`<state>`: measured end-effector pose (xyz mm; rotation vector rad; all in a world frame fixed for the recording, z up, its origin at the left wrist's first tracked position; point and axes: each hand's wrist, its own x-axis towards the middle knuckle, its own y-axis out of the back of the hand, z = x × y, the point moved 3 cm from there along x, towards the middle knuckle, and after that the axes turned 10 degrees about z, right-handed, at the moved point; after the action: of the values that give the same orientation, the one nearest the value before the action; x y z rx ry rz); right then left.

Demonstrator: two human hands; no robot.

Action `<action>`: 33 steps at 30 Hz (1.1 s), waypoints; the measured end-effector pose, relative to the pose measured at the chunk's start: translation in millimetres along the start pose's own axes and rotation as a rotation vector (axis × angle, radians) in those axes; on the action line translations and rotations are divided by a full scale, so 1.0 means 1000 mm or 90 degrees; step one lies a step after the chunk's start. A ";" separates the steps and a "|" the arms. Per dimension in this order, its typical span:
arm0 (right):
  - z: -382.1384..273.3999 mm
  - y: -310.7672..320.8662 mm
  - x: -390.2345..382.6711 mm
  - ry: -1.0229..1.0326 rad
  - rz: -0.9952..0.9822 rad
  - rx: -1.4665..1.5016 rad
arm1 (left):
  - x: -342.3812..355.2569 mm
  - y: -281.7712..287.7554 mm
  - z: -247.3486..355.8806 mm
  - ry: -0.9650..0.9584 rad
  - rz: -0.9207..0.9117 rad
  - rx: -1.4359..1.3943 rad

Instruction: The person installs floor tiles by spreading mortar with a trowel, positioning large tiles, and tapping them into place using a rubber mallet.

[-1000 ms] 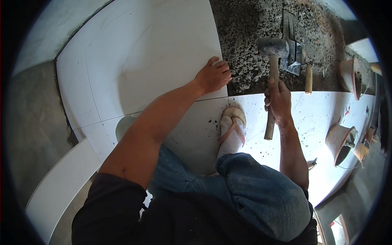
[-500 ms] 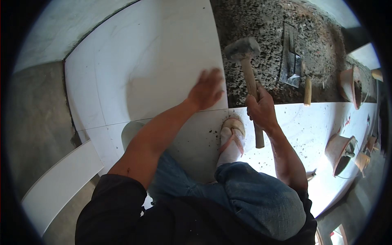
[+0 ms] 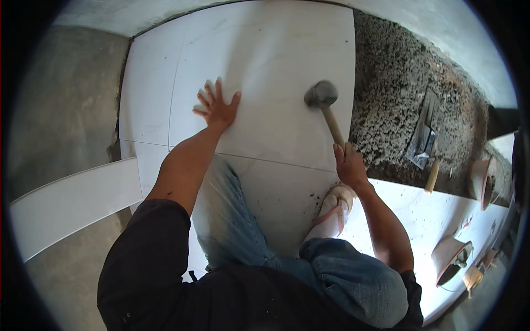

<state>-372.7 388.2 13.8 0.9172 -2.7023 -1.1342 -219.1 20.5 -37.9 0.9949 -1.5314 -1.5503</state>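
My right hand (image 3: 351, 165) is closed round the wooden handle of a mallet (image 3: 333, 124). Its dark, slightly blurred head is over the right part of a large white floor tile (image 3: 276, 60); whether it touches the surface I cannot tell. My left hand (image 3: 218, 108) rests on the same tile further left, palm down with fingers spread. Along the tile's right edge lies rough grey mortar (image 3: 386, 83). A trowel (image 3: 424, 138) with a wooden handle lies on that mortar, right of the mallet.
Two buckets, an upper one (image 3: 481, 179) and a lower one (image 3: 448, 256), stand at the right. A loose white panel (image 3: 77, 201) sits at the left. Walls border the far side and left. My sandalled foot (image 3: 334, 212) is on the nearer tiles, among scattered crumbs.
My view has shifted left. My left hand has moved left across the tile and now lies spread on it. The mallet head has moved from above the mortar to over the tile.
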 end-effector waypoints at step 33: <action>-0.026 0.011 0.090 -0.080 -0.079 -0.089 | 0.101 -0.033 -0.009 -0.145 0.072 0.067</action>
<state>-444.5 328.7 26.0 1.0382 -2.6502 -1.4300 -254.0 -73.8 -74.4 0.7939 -1.8112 -1.5577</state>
